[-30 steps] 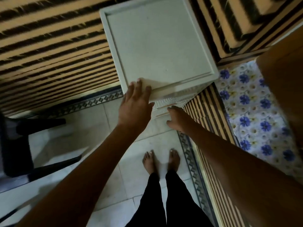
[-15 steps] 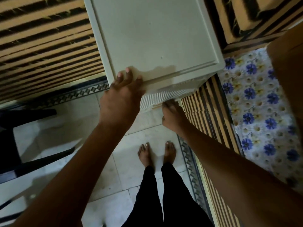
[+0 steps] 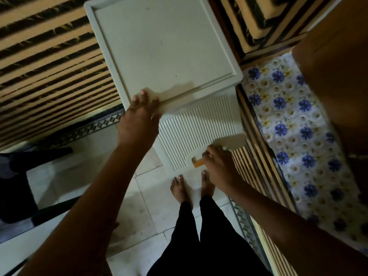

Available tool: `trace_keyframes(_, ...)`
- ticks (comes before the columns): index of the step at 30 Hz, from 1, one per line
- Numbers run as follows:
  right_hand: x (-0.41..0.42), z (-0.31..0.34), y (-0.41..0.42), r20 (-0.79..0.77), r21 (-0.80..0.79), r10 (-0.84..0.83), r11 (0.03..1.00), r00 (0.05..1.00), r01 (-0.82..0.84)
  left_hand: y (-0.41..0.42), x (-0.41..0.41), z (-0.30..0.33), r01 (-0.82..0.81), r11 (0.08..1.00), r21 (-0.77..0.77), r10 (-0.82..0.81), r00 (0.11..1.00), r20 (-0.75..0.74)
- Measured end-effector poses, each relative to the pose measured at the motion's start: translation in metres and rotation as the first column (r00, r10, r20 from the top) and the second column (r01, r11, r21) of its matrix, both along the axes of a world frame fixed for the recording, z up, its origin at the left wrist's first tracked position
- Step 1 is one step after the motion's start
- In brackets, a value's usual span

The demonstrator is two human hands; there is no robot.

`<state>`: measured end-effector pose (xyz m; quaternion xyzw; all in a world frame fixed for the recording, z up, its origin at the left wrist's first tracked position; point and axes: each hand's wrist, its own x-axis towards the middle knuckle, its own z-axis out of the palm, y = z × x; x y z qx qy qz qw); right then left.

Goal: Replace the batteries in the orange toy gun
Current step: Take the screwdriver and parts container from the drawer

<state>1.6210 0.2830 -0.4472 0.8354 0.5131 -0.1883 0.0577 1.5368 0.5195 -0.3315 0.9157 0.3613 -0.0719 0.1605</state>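
Note:
A white plastic drawer cabinet (image 3: 163,46) stands in front of me, seen from above. My left hand (image 3: 139,120) presses flat on the front edge of its top, fingers straight. Below it, the ribbed drawer front (image 3: 199,132) sticks out toward me. My right hand (image 3: 219,166) grips the small orange handle (image 3: 197,162) at the drawer's lower edge. The inside of the drawer is hidden. No orange toy gun or batteries show anywhere in view.
Striped cushions (image 3: 49,66) flank the cabinet on the left and behind. A blue-flowered cloth (image 3: 298,126) and a brown wooden panel (image 3: 338,76) lie to the right. A dark chair (image 3: 18,186) stands at the left. My bare feet (image 3: 179,188) are on pale floor tiles.
The ribbed drawer front has come out toward me, with my right hand now on its orange handle. My left hand stays pressed on the cabinet top.

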Motion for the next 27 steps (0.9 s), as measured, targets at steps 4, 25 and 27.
trace_keyframes(4, -0.003, 0.036, -0.024, 0.137, 0.217, -0.013, 0.976, 0.991, -0.017, -0.001, 0.003, 0.011, -0.018, 0.999, -0.040, 0.017, 0.999, -0.040)
trace_keyframes(25, 0.051, 0.043, 0.067, 0.257, 0.560, -0.149, 0.828, 0.955, -0.022, 0.015, 0.000, 0.003, 0.022, 0.998, -0.058, -0.026, 0.997, -0.072)
trace_keyframes(27, 0.059, 0.045, 0.089, 0.244, 0.601, -0.188, 0.799, 0.951, 0.004, 0.013, 0.000, 0.005, 0.043, 0.999, -0.031, -0.045, 0.997, -0.061)
